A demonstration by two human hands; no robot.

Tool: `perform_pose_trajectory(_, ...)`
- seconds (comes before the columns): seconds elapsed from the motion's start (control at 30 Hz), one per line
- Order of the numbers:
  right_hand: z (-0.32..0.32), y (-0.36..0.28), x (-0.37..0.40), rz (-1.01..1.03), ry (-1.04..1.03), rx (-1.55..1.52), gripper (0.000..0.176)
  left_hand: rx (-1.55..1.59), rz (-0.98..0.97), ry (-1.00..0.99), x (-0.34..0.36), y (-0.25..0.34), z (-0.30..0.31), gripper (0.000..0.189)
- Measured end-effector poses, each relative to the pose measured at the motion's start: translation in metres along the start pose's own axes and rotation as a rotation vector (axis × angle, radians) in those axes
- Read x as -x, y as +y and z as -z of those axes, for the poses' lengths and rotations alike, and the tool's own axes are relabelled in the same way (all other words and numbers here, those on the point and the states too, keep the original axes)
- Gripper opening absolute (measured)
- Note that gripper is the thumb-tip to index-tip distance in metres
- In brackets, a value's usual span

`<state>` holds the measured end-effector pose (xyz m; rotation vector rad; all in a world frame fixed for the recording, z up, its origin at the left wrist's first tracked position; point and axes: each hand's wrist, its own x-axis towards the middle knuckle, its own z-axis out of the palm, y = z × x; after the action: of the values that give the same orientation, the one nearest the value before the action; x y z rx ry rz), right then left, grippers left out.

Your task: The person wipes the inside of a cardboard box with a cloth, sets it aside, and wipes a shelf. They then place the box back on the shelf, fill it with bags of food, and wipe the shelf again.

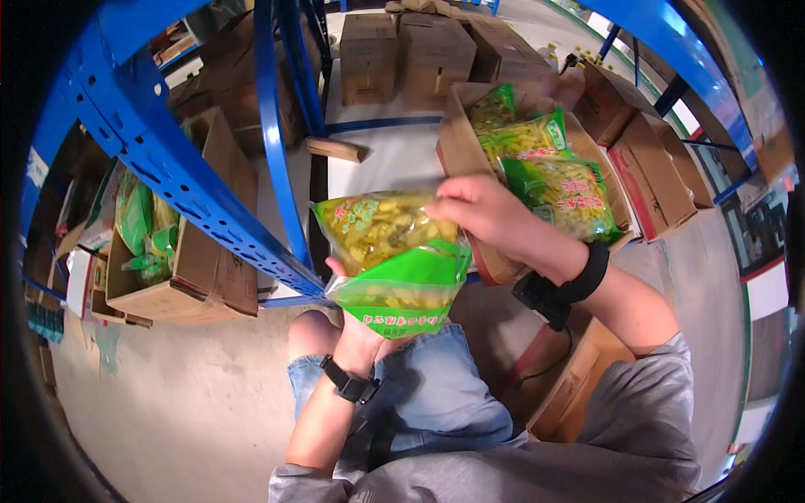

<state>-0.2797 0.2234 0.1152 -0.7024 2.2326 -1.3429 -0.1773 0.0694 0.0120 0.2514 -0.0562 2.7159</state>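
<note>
A clear and green plastic bag of yellow-green pickled vegetables (381, 239) is held in front of my knees, its printing upside down to me. My left hand (362, 334) grips it from below, with the thumb tip at its left edge and the other fingers hidden behind it. At the upper right corner, my right hand (480, 208) closes on the plastic with its fingers bent. Just right of the held bag stands an open cardboard box (455, 126) with several similar bags, among them a front bag (563, 194) close to my right wrist.
A blue metal shelf post (272, 151) and a perforated blue beam (180, 197) run along my left. Beyond the beam stands another open box (226, 260) with green bags (138, 214). Closed cartons (436, 54) line the back. A wood piece (337, 150) lies on the white shelf.
</note>
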Motion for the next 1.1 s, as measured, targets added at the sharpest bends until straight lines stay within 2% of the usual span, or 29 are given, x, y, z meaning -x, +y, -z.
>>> perform_pose_trajectory(0.07,-0.004,0.017,0.017,-0.022,0.023,-0.03,0.02,-0.017,-0.029,0.107,0.006,-0.005,-0.01,0.083)
perform_pose_trajectory(0.1,-0.004,0.026,0.025,-0.036,0.006,-0.01,0.021,-0.102,-0.072,0.256,0.008,-0.007,-0.002,0.077)
perform_pose_trajectory(0.17,0.001,0.033,0.042,-0.062,-0.06,0.07,0.024,-0.221,-0.096,0.396,0.011,-0.013,0.01,0.071)
perform_pose_trajectory(0.23,0.01,0.038,0.06,-0.088,-0.15,0.187,0.039,-0.284,-0.147,0.48,0.015,-0.019,0.022,0.058)
perform_pose_trajectory(0.33,0.013,0.035,0.09,-0.142,-0.039,0.148,0.066,-0.404,-0.116,0.415,0.016,-0.024,0.027,0.055)
perform_pose_trajectory(0.37,0.009,0.042,0.092,-0.132,-0.114,-0.192,0.087,-0.409,-0.072,0.363,0.014,-0.023,0.026,0.051)
perform_pose_trajectory(0.4,0.001,0.05,0.096,-0.063,-0.086,-0.24,0.088,-0.619,-0.064,0.33,0.008,-0.026,0.015,0.05)
perform_pose_trajectory(0.47,-0.019,0.068,0.103,0.078,-0.028,-0.335,0.089,-1.32,-0.014,0.262,-0.004,-0.034,-0.014,0.054)
perform_pose_trajectory(0.5,-0.031,0.084,0.104,0.093,0.067,-0.601,0.081,-1.679,-0.102,0.085,-0.014,-0.041,-0.033,0.056)
perform_pose_trajectory(0.53,-0.039,0.096,0.108,0.075,0.067,-0.733,0.077,-2.025,-0.192,-0.11,-0.02,-0.05,-0.049,0.059)
perform_pose_trajectory(0.6,-0.044,0.107,0.118,0.036,0.066,-0.987,0.068,-2.084,-0.148,-0.106,-0.024,-0.071,-0.073,0.061)
perform_pose_trajectory(0.63,-0.046,0.106,0.123,0.049,0.134,-1.01,0.053,-2.115,-0.121,-0.107,-0.025,-0.077,-0.077,0.062)
perform_pose_trajectory(0.67,-0.047,0.102,0.128,0.141,0.158,-0.99,0.051,-2.104,-0.122,-0.178,-0.026,-0.077,-0.075,0.062)
perform_pose_trajectory(0.7,-0.047,0.096,0.133,0.233,0.183,-0.971,0.049,-2.093,-0.12,-0.25,-0.029,-0.076,-0.073,0.063)
perform_pose_trajectory(0.77,-0.049,0.112,0.133,0.083,0.312,-1.269,0.053,-2.026,-0.104,-0.392,-0.034,-0.07,-0.075,0.058)
perform_pose_trajectory(0.87,-0.038,0.115,0.137,0.234,0.359,-1.429,0.057,-1.919,-0.057,-0.417,-0.03,-0.054,-0.071,0.054)
perform_pose_trajectory(0.9,-0.036,0.116,0.14,0.205,0.456,-1.305,0.061,-1.997,-0.114,-0.315,-0.026,-0.05,-0.068,0.056)
perform_pose_trajectory(1.0,-0.025,0.133,0.143,0.214,0.552,-1.477,0.061,-2.197,-0.303,0.085,-0.019,-0.043,-0.043,0.055)
perform_pose_trajectory(1.03,-0.022,0.137,0.139,0.21,0.621,-1.481,0.061,-2.037,-0.222,0.172,-0.017,-0.043,-0.029,0.058)
perform_pose_trajectory(1.1,-0.015,0.13,0.137,0.188,0.682,-1.473,0.063,-1.222,-0.006,0.343,-0.018,-0.049,-0.011,0.06)
